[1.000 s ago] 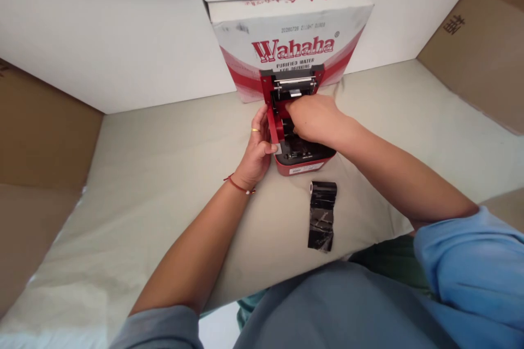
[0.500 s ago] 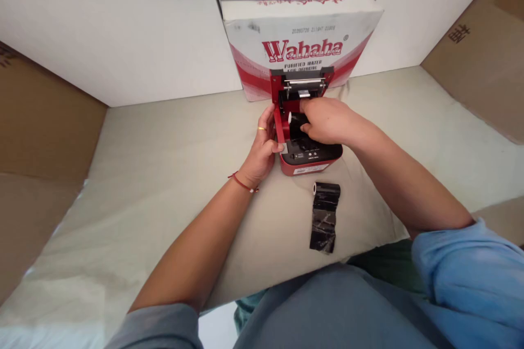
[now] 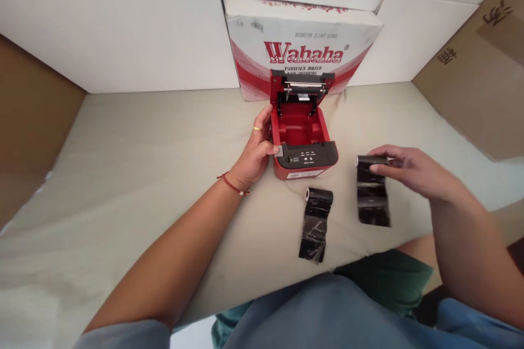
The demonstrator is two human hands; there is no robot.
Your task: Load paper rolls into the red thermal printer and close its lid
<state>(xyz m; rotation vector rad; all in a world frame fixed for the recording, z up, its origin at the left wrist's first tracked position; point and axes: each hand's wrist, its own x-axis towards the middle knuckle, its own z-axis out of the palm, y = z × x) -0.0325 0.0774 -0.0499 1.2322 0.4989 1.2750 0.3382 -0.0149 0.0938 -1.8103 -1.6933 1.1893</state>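
Observation:
A red and black label printer stands on the cloth-covered table with its lid raised; its red inner bay shows no roll. My left hand grips the printer's left side, thumb near a grey tab at the front corner and fingers along the wall. To the right of the printer, my right hand pinches a roll of black ribbon between thumb and fingers, its loose end hanging down. A second roll of black ribbon lies in front of the printer, partly unrolled toward me.
Behind the printer stands a Wahaha water carton, close to the raised lid. White boxes form a wall at the back. Brown cartons stand at the left and right. The pale cloth covers the table.
My right hand has taken the black ribbon roll out of the printer and moved it to the right, its end now hanging loose. My left hand stays on the printer's side.

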